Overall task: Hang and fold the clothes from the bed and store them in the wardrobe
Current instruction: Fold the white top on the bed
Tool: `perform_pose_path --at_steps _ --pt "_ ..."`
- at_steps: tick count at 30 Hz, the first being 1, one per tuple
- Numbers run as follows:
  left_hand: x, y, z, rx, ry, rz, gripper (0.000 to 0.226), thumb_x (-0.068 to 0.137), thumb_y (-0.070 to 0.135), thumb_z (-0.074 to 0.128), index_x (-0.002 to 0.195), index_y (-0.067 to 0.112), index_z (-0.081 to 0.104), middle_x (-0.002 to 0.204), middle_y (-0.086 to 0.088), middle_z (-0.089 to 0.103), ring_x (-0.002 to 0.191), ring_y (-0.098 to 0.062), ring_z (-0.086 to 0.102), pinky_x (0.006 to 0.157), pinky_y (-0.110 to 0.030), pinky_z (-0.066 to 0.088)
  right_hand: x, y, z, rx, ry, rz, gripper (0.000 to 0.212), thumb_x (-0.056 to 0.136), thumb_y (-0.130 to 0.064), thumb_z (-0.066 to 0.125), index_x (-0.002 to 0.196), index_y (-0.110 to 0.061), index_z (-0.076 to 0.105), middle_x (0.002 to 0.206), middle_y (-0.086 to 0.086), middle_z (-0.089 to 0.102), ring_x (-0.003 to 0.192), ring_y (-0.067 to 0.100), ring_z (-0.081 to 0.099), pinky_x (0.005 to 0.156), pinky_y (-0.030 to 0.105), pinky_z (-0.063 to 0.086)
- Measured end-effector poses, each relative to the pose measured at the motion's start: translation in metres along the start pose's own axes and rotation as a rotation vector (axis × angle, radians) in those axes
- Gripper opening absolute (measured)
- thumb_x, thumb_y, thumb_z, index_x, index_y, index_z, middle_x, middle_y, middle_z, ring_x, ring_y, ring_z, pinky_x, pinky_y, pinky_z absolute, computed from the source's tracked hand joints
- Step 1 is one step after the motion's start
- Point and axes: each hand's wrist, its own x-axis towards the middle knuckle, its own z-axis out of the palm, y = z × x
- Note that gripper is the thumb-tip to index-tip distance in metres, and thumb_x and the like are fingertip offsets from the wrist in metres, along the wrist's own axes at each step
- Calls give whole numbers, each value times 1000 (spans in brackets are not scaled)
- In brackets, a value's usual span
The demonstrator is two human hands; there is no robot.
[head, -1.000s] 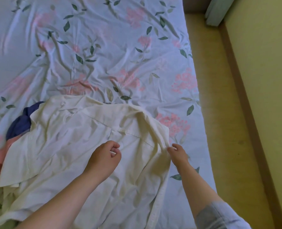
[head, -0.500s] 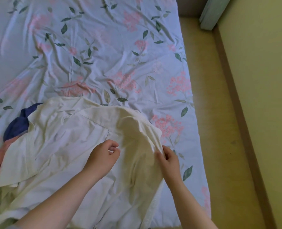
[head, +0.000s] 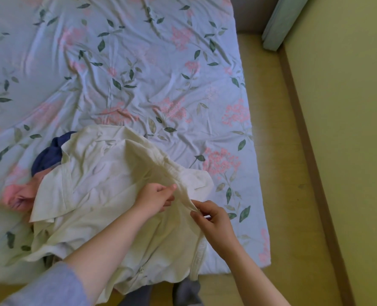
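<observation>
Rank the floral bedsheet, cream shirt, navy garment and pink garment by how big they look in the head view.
1. floral bedsheet
2. cream shirt
3. navy garment and pink garment: they look alike, and both are partly hidden under the shirt, so unranked.

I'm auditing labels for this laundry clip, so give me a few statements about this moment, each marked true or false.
1. The left hand and the right hand both pinch the cream shirt. True.
2. The cream shirt hangs on a hanger. False: it lies crumpled on the floral bedsheet.
3. A navy garment lies partly under the cream shirt. True.
4. The pink garment lies on top of the cream shirt. False: it pokes out from under it.
</observation>
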Motion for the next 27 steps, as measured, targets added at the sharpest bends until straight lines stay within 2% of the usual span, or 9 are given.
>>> perform_pose_path --at_steps 4,9,13,16,18,20,22,25,27 --pt "-7 -1 2 -214 -10 -108 25 90 28 68 83 5 65 90 -14 72 81 -23 69 80 -37 56 -18 -6 5 24 -34 8 28 90 -5 65 108 -23 76 95 16 65 91 28 62 81 36 52" --pt "-10 -4 1 -394 5 -184 7 87 -2 66 81 1 63 75 -13 68 65 -20 63 54 -25 55 -32 -12 8 41 -74 26 24 89 -6 68 105 -21 78 97 16 67 94 27 65 86 36 55" --pt "-13 -2 -13 -347 -15 -71 17 90 -5 54 83 3 67 80 -16 68 71 -25 64 65 -31 56 -37 -21 3 68 -63 69 18 91 -17 68 106 -24 76 102 -6 75 100 6 68 90 24 53" --pt "-23 3 -33 -224 -44 8 19 86 -8 48 82 -1 65 82 -19 65 75 -26 60 69 -34 51 -34 -30 -5 50 11 65 20 93 -19 65 110 -24 73 104 -8 75 101 2 67 90 23 52" --pt "-34 7 -47 -117 5 57 16 82 -8 43 76 -4 58 72 -17 52 69 -25 48 66 -35 39 -31 -41 -9 46 44 54 20 93 -18 63 110 -24 72 105 -6 74 101 2 67 92 25 52" --pt "-46 13 -60 -46 85 129 29 84 -6 39 59 9 43 59 -9 37 59 -20 33 60 -33 25 -27 -53 -12 32 55 26 20 94 -17 63 110 -25 72 104 -6 74 101 2 67 91 24 52" --pt "-64 21 -75 -28 145 176 38 91 7 41 56 19 36 55 1 35 54 -20 30 54 -34 23 -24 -68 -10 8 46 -7 20 93 -17 63 108 -27 72 103 -7 74 100 1 67 88 20 52" --pt "-97 32 -101 2 91 225 27 88 47 56 74 24 57 72 13 56 72 -11 52 66 -27 40 -22 -91 2 -37 -1 -58 20 93 -17 64 105 -30 71 101 -7 75 99 0 67 85 15 51" --pt "-113 35 -117 120 27 283 26 81 45 73 83 19 67 82 11 69 80 -9 65 67 -22 47 -23 -107 14 -58 -45 -84 20 92 -18 64 107 -29 71 101 -8 75 97 -1 68 82 14 51"
